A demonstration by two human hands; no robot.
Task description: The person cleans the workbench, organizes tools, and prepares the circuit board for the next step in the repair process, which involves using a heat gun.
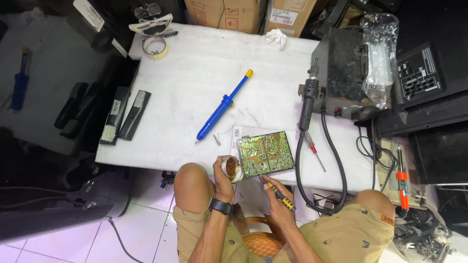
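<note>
Hands grip a round tin and small screwdriver.

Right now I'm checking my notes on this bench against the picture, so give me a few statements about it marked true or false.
1. The left hand holds a small round tin. True.
2. The right hand is empty. False: it holds a black-and-yellow screwdriver.
3. The green circuit board lies at the table's near edge. True.
4. The blue desoldering pump rests on the circuit board. False: it lies apart on the white table.
</note>
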